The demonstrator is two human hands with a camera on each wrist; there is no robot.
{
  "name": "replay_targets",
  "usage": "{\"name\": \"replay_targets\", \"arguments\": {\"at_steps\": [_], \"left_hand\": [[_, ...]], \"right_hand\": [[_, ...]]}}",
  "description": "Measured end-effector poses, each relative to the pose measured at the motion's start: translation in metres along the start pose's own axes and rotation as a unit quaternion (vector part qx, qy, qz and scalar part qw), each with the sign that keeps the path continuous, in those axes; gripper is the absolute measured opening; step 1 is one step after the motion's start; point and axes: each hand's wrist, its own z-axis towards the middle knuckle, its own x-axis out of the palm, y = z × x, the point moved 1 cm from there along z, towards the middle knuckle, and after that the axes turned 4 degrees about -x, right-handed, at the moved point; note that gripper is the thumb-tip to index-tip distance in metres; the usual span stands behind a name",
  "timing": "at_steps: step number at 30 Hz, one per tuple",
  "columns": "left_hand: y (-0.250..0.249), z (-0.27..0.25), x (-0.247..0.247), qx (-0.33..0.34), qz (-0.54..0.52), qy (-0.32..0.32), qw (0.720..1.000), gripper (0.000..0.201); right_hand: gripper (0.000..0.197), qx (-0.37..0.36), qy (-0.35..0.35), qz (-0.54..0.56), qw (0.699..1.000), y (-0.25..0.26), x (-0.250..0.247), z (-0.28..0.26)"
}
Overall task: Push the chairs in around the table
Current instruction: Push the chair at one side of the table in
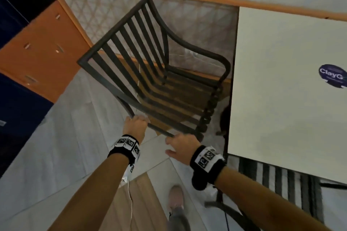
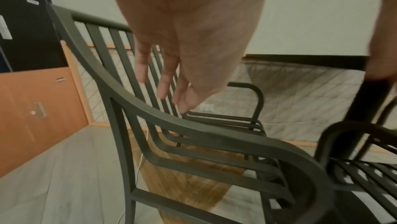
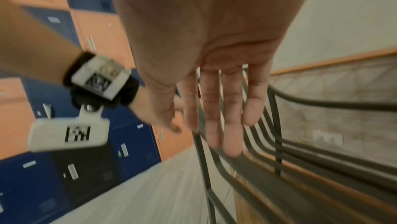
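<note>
A dark slatted metal armchair [image 1: 112, 31] stands askew, its seat front facing the left edge of the white table [image 1: 281, 80]. Both my hands are at its near armrest [image 2: 193, 125]. My left hand [image 1: 135, 124] is on the rear part of that armrest; in the left wrist view the left hand [image 2: 182, 58] has loosely straight fingers just over the rail, gripping nothing. My right hand [image 1: 181, 145] is by the armrest's front end, and in the right wrist view the right hand [image 3: 214, 92] shows straight fingers above the chair's bars [image 3: 322, 151].
A second slatted chair [image 1: 272, 180] sits partly under the table's near edge. Orange and blue lockers [image 1: 37, 43] line the left side. My shoe [image 1: 175, 197] and a white cable [image 1: 129, 202] are on the floor below the hands.
</note>
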Motion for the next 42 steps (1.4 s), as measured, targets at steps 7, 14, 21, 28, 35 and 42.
{"name": "replay_targets", "arguments": {"at_steps": [7,14,21,28,35,42], "left_hand": [[0.043,0.082,0.037,-0.019,0.028,-0.009,0.999,0.065],[0.053,0.106,0.047,-0.011,0.056,-0.008,0.998,0.079],[0.049,0.111,0.021,0.012,0.072,-0.036,0.997,0.078],[0.028,0.110,0.009,-0.002,0.039,-0.049,0.998,0.068],[0.025,0.104,0.012,-0.033,0.007,-0.037,0.999,0.063],[0.015,0.096,0.010,-0.054,-0.008,-0.014,0.998,0.061]], "right_hand": [[0.060,0.133,0.017,-0.012,0.991,-0.044,0.063,0.121],[0.065,0.183,0.086,-0.020,0.979,-0.086,0.080,0.135],[0.073,0.259,0.124,-0.003,0.958,-0.130,0.056,0.111],[0.057,0.297,0.132,-0.028,0.945,-0.152,0.047,0.101],[0.057,0.313,0.149,-0.009,0.938,-0.152,0.052,0.093],[0.055,0.310,0.169,0.016,0.935,-0.149,0.050,0.090]]}}
